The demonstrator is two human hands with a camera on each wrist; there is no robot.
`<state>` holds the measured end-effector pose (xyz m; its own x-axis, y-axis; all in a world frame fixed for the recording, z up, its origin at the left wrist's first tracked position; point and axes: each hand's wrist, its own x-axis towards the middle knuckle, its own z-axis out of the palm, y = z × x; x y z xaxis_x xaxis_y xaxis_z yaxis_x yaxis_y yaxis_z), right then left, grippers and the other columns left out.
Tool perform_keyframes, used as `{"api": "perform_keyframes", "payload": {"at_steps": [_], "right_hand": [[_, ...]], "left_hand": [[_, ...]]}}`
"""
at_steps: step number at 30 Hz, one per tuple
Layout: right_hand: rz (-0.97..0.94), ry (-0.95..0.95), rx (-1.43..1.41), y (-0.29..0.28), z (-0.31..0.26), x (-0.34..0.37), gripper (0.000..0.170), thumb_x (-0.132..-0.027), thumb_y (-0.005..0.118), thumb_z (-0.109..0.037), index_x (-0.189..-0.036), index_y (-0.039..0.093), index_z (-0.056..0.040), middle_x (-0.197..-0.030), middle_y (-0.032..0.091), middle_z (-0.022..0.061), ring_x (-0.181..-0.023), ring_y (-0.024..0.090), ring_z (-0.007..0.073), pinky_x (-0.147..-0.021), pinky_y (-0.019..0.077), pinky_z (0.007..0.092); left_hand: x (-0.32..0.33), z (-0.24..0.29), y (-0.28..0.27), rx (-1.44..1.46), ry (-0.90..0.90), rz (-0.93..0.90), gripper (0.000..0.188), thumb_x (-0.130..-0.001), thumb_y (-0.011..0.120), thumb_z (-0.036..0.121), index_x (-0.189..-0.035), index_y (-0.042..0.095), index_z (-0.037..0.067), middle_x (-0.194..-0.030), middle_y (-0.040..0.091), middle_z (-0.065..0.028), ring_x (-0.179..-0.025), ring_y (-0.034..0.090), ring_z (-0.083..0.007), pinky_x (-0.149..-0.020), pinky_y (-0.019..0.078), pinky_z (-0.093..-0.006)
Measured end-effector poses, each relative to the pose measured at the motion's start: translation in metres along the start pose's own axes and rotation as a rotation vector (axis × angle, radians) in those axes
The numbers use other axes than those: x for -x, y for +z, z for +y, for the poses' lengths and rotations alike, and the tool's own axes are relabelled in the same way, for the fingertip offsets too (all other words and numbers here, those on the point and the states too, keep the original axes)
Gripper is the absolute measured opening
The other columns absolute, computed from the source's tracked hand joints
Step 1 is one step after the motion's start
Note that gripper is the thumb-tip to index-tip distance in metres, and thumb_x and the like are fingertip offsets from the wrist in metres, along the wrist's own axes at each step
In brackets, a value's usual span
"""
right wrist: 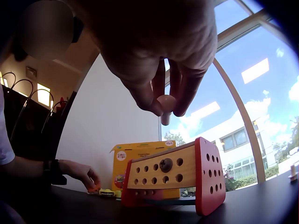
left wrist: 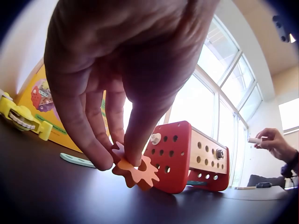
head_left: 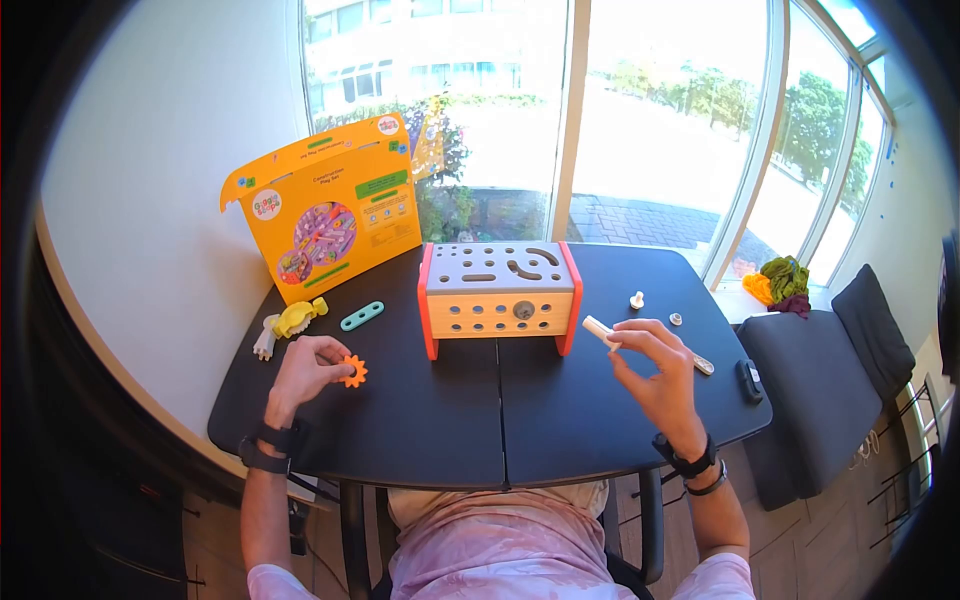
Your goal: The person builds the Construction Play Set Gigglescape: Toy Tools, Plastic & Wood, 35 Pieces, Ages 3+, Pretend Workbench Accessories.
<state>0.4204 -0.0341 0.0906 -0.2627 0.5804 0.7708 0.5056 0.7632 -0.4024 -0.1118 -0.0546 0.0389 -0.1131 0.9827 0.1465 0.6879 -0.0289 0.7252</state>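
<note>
Orange wood or plastic, can't tell which, but that gear (head_left: 356, 372) sits at my 9 o'clock if the middle of the table (head_left: 450, 425) is the clock's centre. My left hand (head_left: 310, 368) pinches it near the rim between thumb and finger, so most of the toothed edge stays uncovered; I honestly can't tell whether it's touching the tabletop. Over at 3, my right hand (head_left: 658, 380) has a white peg (head_left: 598, 330) in its fingertips, well off the table. I've got it up by the head end, I'd say because that leaves the shaft free, pointing toward 10. The toy bench (head_left: 495, 298) is at 12, between both hands, which seems handy since either one could reach its holes. One grey bolt (head_left: 523, 310) is sitting in its front panel. Loose bits are split by side, probably to keep the middle uncluttered: teal strip (head_left: 356, 319) at 10, yellow tool (head_left: 297, 318) nearer half past 9, a small upright white piece (head_left: 637, 301) at 2. The yellow box (head_left: 345, 170) stands between 10 and 11, I guess back there so it's out of elbow range.
</note>
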Motion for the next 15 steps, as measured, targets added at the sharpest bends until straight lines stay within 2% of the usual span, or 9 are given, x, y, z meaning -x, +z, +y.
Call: {"api": "perform_keyframes", "payload": {"at_steps": [2, 6, 8, 15], "right_hand": [[0.006, 0.042, -0.034, 0.005, -0.003, 0.001, 0.028, -0.089, 0.083, 0.005, -0.116, 0.079, -0.0037, -0.119, 0.077, 0.0107, -0.100, 0.079, 0.0269, -0.090, 0.0625, 0.0361], [-0.002, -0.028, 0.046, 0.012, 0.000, 0.005, 0.028, -0.089, 0.083, 0.004, -0.115, 0.078, -0.0039, -0.118, 0.077, 0.0111, -0.098, 0.079, 0.0277, -0.087, 0.0632, 0.0360], [-0.007, -0.020, 0.050, 0.015, -0.003, 0.005, 0.028, -0.089, 0.084, 0.004, -0.116, 0.077, -0.0041, -0.115, 0.077, 0.0111, -0.097, 0.079, 0.0281, -0.086, 0.0634, 0.0362], [-0.008, 0.127, -0.138, 0.028, -0.007, 0.004, 0.022, -0.095, 0.084, 0.000, -0.114, 0.073, 0.0002, -0.102, 0.081, 0.0125, -0.096, 0.083, 0.0216, -0.087, 0.0666, 0.0328]], "left_hand": [[0.002, 0.025, 0.003, 0.074, 0.019, -0.006, 0.024, -0.086, 0.092, 0.007, -0.107, 0.081, 0.000, -0.092, 0.082, -0.0060, -0.078, 0.078, -0.0114, -0.074, 0.0614, -0.0252], [0.001, 0.067, 0.015, 0.105, 0.131, 0.022, 0.022, -0.087, 0.093, 0.008, -0.104, 0.082, -0.001, -0.091, 0.083, -0.0071, -0.075, 0.078, -0.0106, -0.073, 0.0609, -0.0240], [-0.002, 0.082, 0.023, 0.108, 0.195, 0.038, 0.023, -0.086, 0.094, 0.008, -0.104, 0.082, -0.001, -0.092, 0.085, -0.0085, -0.079, 0.080, -0.0112, -0.076, 0.0617, -0.0229], [-0.023, 0.124, 0.054, 0.263, 0.347, 0.025, 0.016, -0.089, 0.090, 0.000, -0.103, 0.082, -0.005, -0.098, 0.086, -0.0134, -0.087, 0.083, -0.0133, -0.082, 0.0644, -0.0245]]}}
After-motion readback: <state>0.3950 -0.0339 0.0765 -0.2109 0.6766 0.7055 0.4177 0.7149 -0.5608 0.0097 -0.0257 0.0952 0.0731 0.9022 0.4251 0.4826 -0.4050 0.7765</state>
